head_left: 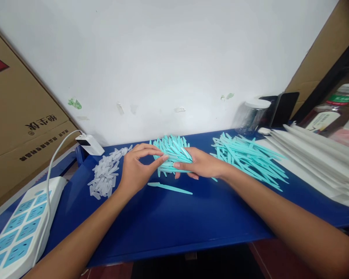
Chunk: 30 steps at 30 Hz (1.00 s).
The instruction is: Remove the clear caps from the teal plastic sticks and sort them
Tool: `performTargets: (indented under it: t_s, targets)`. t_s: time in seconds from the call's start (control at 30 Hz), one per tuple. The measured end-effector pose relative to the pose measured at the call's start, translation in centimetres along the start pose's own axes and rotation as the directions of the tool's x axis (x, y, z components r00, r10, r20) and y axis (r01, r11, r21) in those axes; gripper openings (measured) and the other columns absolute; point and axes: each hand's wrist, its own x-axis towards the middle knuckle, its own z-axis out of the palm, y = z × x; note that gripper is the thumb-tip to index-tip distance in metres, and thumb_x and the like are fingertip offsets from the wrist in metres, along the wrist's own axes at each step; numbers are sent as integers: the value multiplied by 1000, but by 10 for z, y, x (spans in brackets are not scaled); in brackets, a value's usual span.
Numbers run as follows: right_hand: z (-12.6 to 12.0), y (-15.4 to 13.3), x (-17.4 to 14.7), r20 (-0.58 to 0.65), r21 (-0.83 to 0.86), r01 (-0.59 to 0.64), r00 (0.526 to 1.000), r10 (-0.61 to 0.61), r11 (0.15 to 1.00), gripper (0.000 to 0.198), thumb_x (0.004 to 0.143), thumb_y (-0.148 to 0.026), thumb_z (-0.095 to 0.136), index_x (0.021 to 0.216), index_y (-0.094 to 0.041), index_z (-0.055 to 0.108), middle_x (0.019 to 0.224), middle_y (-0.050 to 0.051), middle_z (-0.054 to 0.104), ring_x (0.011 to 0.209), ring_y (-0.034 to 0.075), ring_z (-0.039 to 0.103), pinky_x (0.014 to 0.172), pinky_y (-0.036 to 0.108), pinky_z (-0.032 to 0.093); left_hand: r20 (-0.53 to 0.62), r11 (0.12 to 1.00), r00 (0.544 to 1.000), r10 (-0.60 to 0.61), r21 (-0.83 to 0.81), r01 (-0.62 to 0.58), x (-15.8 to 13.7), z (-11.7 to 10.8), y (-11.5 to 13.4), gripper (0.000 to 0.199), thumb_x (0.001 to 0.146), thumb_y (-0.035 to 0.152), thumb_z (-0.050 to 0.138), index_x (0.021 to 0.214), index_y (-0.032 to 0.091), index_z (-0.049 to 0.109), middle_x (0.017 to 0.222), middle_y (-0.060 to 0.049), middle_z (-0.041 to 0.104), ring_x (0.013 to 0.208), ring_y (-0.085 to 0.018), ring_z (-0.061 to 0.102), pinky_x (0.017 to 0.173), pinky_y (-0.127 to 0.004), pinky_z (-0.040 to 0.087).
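My right hand point(202, 162) is wrapped round a bunch of slim turquoise eyebrow razors point(176, 157), its thumb lying across them. At the bunch's left end, my left hand point(141, 164) has thumb and index fingertips close together in a pinch; what sits between them is too small to make out. Behind and below the held bunch lies a pile of similar razors point(170, 141), partly covered by my hands. One loose razor point(170, 188) rests on the blue table point(174, 221) just in front of them.
Small frosted plastic caps point(104, 174) are heaped at left, near a white charger point(90, 144) and a power strip point(26, 221). More turquoise razors point(247, 159) spread out at right. Beyond them stand a lidded clear jar point(251, 118), stacked white paper point(317, 162) and a bottle point(334, 108).
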Motion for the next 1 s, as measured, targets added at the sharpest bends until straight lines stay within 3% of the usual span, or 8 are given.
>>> performTargets:
  t_s: [0.4, 0.57, 0.63, 0.7, 0.73, 0.8, 0.9, 1.0]
  targets:
    - [8, -1, -1, -42, 25, -20, 999, 21, 999, 45, 91, -54, 71, 113, -18, 56, 83, 5, 75, 46, 9, 49, 40, 21, 38, 73, 996, 994, 78, -49, -74, -7, 7, 8, 6, 87, 27, 79, 91, 26, 84, 103, -6, 72, 98, -21, 67, 84, -36, 54]
    - [8, -5, -2, -37, -4, -26, 999, 26, 1000, 46, 91, -54, 71, 116, -19, 54, 89, 7, 78, 44, 8, 47, 42, 23, 39, -167, 990, 980, 111, 107, -94, 0, -1, 5, 8, 89, 28, 76, 89, 23, 82, 96, -5, 70, 90, -19, 65, 83, -35, 52]
    - [6, -6, -3, -44, -21, -45, 998, 44, 999, 45, 91, -54, 71, 114, -19, 53, 91, 7, 79, 44, 9, 46, 42, 24, 38, -288, 974, 951, 110, 222, -46, 7, -11, -3, 12, 91, 30, 72, 88, 21, 80, 89, -4, 67, 85, -19, 64, 81, -34, 51]
    - [5, -6, -4, -44, -29, -58, 997, 57, 998, 45, 91, -54, 71, 114, -19, 52, 92, 7, 79, 45, 9, 45, 42, 24, 36, -305, 936, 947, 97, 352, 18, 17, -26, -17, 17, 92, 33, 69, 89, 20, 79, 83, -3, 65, 79, -19, 61, 77, -34, 49]
    - [5, -6, -4, -43, -31, -64, 997, 62, 997, 46, 90, -54, 71, 114, -19, 52, 93, 8, 80, 45, 9, 44, 42, 24, 36, -253, 909, 965, 74, 414, 39, 22, -34, -26, 19, 92, 35, 68, 89, 20, 79, 80, -3, 65, 76, -19, 60, 74, -34, 48]
    - [3, -6, -4, -44, -36, -73, 996, 72, 997, 47, 90, -55, 71, 113, -19, 52, 93, 8, 80, 46, 9, 45, 43, 25, 36, -10, 848, 999, -35, 528, 35, 32, -53, -46, 21, 90, 38, 68, 89, 21, 80, 77, -3, 66, 70, -19, 59, 72, -34, 47]
    - [2, -5, -4, -63, -54, -78, 995, 75, 995, 47, 90, -57, 70, 110, -18, 53, 92, 9, 79, 46, 9, 47, 43, 25, 36, 314, 854, 925, -214, 520, 22, 39, -74, -80, 24, 83, 44, 73, 90, 23, 81, 85, -4, 72, 76, -22, 64, 71, -33, 47]
    - [2, -4, -4, -79, -68, -94, 993, 88, 993, 46, 89, -57, 70, 108, -19, 53, 91, 9, 79, 45, 8, 46, 43, 24, 35, 409, 895, 886, -219, 446, 15, 37, -75, -109, 34, 85, 51, 70, 101, 23, 80, 99, -7, 74, 90, -25, 67, 78, -34, 49]
